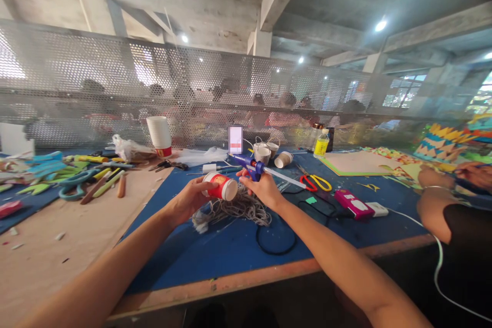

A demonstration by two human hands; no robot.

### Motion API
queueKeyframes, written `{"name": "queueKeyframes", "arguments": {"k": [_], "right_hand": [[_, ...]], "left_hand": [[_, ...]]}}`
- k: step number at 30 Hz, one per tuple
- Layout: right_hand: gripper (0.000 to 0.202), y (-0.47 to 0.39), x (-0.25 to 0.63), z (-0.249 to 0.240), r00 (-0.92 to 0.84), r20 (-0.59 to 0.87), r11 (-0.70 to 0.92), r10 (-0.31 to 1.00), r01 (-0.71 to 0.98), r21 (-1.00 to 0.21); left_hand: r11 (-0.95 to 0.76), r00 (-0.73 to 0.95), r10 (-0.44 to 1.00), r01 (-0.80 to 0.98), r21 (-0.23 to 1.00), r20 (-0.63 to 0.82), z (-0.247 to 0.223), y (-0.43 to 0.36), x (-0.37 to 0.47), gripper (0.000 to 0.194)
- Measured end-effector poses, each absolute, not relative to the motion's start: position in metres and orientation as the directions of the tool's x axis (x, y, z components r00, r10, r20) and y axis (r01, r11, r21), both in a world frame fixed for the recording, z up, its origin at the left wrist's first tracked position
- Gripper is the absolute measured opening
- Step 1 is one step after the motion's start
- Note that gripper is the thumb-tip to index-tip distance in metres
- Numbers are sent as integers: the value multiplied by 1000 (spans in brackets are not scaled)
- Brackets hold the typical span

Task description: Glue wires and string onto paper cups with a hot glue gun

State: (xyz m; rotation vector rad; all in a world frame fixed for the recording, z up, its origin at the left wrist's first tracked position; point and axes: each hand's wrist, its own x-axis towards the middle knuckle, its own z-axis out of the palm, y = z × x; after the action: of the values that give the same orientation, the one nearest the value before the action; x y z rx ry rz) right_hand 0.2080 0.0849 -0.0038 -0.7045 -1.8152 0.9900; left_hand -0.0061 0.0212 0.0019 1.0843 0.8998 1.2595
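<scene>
Blue-surfaced table (184, 259). Directly on it: tangled cord (248, 207), near the fingers (249, 185); scissors (315, 178), right of them; magenta box (350, 203), farther right.

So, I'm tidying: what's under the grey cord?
Blue tabletop shows around the grey cord; whatever lies beneath is covered. The red cup in the left hand blocks part of the view.

Lone head view: faces forward and down over left hand (189, 198), right hand (266, 189), blue tabletop (215, 248) close
</scene>
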Motion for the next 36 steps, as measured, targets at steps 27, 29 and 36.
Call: {"name": "queueKeyframes", "arguments": {"k": [27,29,36], "right_hand": [[37,83,209,-6,-338,485,524,807,31,-851],[38,82,209,-7,-374,463,513,804,41,-857],[34,80,205,-7,-490,394,422,777,-60,-905]], "left_hand": [[-60,-73,997,-324,944,38,-5,33,-23,24],[-47,-18,999,-331,943,43,-3,30,-20,23],[-15,113,992,-319,948,53,1,24,-14,24]]}}
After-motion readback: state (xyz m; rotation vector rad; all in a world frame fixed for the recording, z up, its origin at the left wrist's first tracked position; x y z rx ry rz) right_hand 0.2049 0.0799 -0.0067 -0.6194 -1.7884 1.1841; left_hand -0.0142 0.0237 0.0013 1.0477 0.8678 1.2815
